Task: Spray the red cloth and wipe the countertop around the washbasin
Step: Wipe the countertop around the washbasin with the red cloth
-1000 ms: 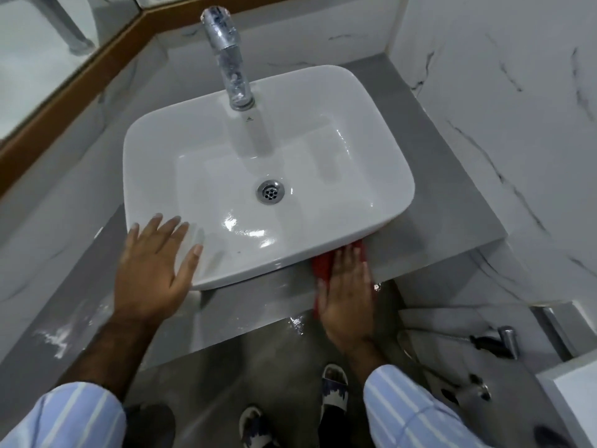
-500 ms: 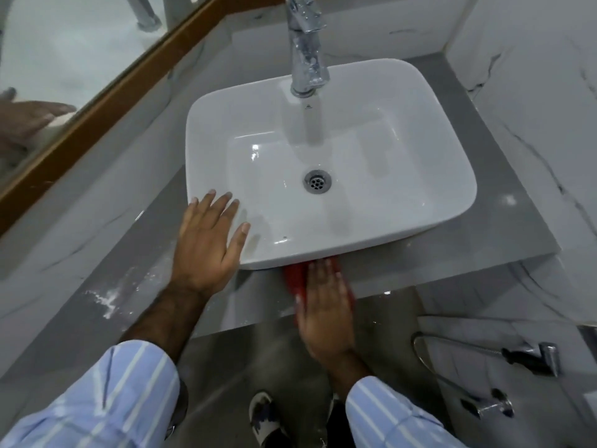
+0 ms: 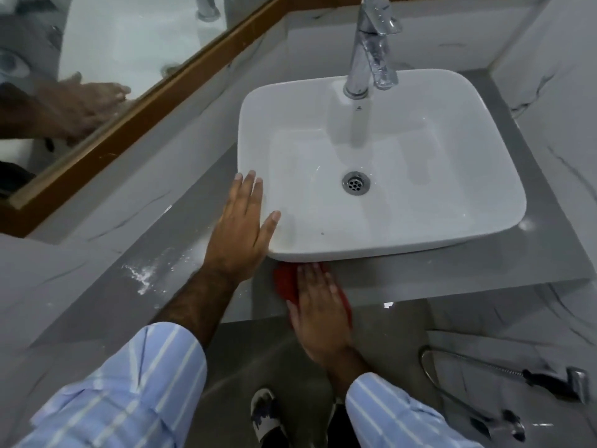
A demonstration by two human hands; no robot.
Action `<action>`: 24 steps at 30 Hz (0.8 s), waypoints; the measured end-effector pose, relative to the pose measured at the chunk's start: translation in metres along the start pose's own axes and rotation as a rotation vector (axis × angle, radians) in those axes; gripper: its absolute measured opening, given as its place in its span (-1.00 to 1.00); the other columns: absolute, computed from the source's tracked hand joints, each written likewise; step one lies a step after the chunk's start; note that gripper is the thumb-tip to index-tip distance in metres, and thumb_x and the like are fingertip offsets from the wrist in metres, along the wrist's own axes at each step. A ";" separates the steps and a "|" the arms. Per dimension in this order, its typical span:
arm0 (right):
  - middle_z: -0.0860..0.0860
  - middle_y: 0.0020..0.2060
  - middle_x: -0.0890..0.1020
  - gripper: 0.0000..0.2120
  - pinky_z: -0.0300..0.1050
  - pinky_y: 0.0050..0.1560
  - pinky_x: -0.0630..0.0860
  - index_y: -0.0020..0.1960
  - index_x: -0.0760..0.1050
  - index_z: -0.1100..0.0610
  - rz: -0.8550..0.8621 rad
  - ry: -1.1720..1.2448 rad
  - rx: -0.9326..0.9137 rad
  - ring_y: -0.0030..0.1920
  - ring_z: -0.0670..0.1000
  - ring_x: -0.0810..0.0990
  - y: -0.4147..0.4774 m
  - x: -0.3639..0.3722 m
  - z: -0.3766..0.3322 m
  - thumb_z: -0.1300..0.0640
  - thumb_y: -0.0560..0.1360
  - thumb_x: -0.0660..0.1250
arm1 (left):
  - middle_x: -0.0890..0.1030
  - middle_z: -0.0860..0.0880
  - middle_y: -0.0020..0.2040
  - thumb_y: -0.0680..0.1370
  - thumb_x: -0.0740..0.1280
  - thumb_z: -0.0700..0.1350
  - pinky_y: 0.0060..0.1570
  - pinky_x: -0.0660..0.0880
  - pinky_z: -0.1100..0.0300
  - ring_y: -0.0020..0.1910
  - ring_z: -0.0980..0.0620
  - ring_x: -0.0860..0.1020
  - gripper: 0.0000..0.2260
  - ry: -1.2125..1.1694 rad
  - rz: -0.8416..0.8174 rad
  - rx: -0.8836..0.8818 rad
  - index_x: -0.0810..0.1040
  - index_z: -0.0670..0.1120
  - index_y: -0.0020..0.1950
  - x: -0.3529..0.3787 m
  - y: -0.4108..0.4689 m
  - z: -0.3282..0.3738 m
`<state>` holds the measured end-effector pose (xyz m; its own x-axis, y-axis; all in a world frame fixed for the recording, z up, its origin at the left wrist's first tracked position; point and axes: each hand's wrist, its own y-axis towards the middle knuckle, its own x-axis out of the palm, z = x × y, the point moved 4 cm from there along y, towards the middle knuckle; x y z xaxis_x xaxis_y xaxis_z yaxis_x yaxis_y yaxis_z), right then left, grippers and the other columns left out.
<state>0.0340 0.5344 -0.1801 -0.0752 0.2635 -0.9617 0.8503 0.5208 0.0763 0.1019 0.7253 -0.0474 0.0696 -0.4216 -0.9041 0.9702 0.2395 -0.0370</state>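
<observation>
The red cloth (image 3: 286, 281) lies flat on the grey worktop (image 3: 181, 227), pinned under the right hand (image 3: 318, 310) at the front edge, just below the near rim of the white washbasin (image 3: 381, 176). Only a strip of the cloth shows — to the left of the fingers and along the hand's right side — the rest is covered by the palm. The right hand is spread flat, fingers together and pointing toward the basin, pressing down on the cloth rather than gripping it. Just to its left and a little farther from the body, the left hand (image 3: 240, 232) is open too, palm down, fingers extended; it rests against the basin's near left corner, the thumb lying along the rim. Left of that hand, the worktop carries a patch of white specks or droplets (image 3: 142, 276). Beyond both hands, at the far side of the basin, stands a chrome tap (image 3: 368, 53), with the drain (image 3: 356, 183) in the middle of the bowl. Both forearms come out of light blue striped sleeves (image 3: 129, 392). Far left of the left hand, a wood-framed mirror (image 3: 106, 37) reflects a hand. Below the right hand, over the floor, a chrome hand sprayer (image 3: 575, 381) with its hose hangs to the right.
</observation>
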 end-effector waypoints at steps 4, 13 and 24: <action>0.13 0.61 0.36 -0.34 0.11 0.65 0.21 0.67 0.14 0.15 -0.063 -0.024 -0.117 0.61 0.14 0.30 0.012 -0.007 0.008 -0.20 0.70 0.10 | -0.11 0.04 0.74 0.64 -0.13 0.36 0.66 -0.05 -0.08 0.70 0.07 -0.16 -0.25 -0.123 -0.015 0.014 -0.08 -0.03 0.73 -0.015 -0.019 -0.018; 0.16 0.69 0.13 -0.34 0.14 0.68 0.12 0.70 0.03 0.22 -0.226 -0.027 -0.297 0.69 0.16 0.13 0.035 0.006 -0.047 -0.17 0.74 -0.03 | 0.10 -0.07 0.72 0.71 -0.05 0.21 0.66 0.07 -0.15 0.71 -0.02 0.01 -0.37 0.018 0.483 -0.236 0.11 -0.10 0.70 -0.101 -0.176 -0.160; 0.26 0.69 0.06 -0.32 0.14 0.70 -0.05 0.68 -0.03 0.31 -0.225 -0.058 -0.195 0.70 0.25 0.02 0.132 0.017 -0.119 -0.12 0.76 0.00 | -0.12 -0.26 0.71 0.66 0.01 0.37 0.63 -0.12 -0.29 0.70 -0.27 -0.11 -0.15 0.524 0.565 -0.518 -0.24 -0.15 0.70 -0.141 -0.147 -0.235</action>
<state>0.0830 0.7046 -0.1554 -0.2156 0.0798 -0.9732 0.6991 0.7084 -0.0968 -0.1050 0.9549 -0.0146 0.2641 0.2954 -0.9181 0.5908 0.7029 0.3961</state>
